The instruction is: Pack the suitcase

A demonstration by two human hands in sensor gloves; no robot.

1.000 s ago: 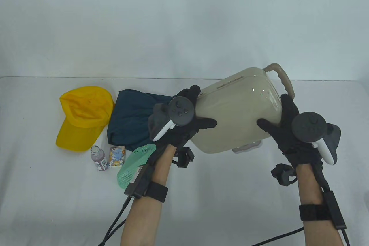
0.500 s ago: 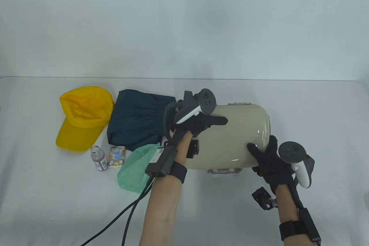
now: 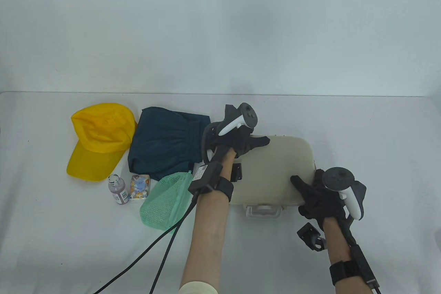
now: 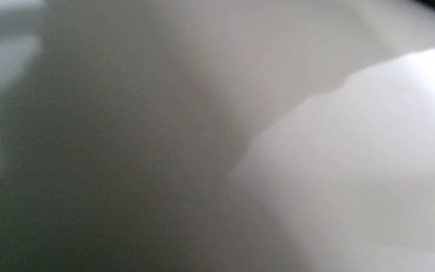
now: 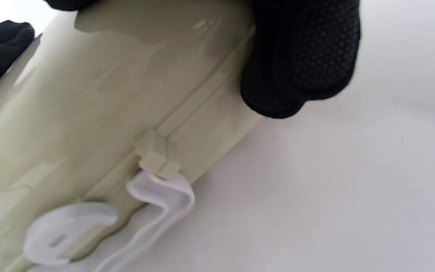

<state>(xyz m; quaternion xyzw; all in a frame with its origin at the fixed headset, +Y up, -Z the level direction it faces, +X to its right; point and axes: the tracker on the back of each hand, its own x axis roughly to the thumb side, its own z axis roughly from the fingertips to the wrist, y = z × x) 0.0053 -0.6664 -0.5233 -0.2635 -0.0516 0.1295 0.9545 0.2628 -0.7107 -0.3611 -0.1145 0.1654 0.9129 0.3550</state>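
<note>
Suitcase (image 3: 275,166) flat on table (image 3: 361,128) — both hands grip corners: left (image 3: 237,142), right (image 3: 318,197).

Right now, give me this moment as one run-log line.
stage: suitcase lying flat, closed | left hand: grips far-left corner | right hand: grips near-right corner | unpacked: cap, clothing, mesh bag

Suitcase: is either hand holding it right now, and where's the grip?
Both. The left hand grips the beige suitcase at its far left corner; the right hand grips the near right corner, fingers wrapped over the edge seam.
</note>
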